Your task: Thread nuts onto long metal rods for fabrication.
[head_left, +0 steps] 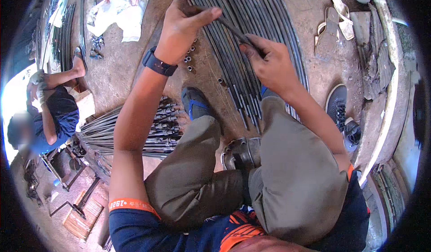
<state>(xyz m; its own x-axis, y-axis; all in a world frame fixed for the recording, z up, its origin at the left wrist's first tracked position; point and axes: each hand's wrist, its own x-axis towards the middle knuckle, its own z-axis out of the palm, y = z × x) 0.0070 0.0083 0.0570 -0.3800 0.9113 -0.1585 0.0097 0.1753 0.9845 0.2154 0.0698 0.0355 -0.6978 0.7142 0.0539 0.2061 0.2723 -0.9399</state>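
Observation:
My right hand (pixel 271 63) is closed around a thin dark metal rod (pixel 234 30), which slants up and left from its fingers. At the rod's far end is my left hand (pixel 188 21), with a watch on the wrist; its thumb and fingers are apart, the thumb beside the rod's tip. Below both hands, a wide row of long dark rods (pixel 274 23) lies on the ground, running away from me. Several small metal nuts (pixel 189 68) are scattered under my left wrist. Left of my foot lies a fanned pile of rods with thicker fittings on their ends (pixel 159 133).
Another person (pixel 49 110) sits at the far left. White sacks (pixel 123 9) lie at the back left. Sandals (pixel 334 25) and a dark shoe (pixel 336 104) are on the right, near a long pale pole (pixel 388 81). A metal object (pixel 240 153) sits between my legs.

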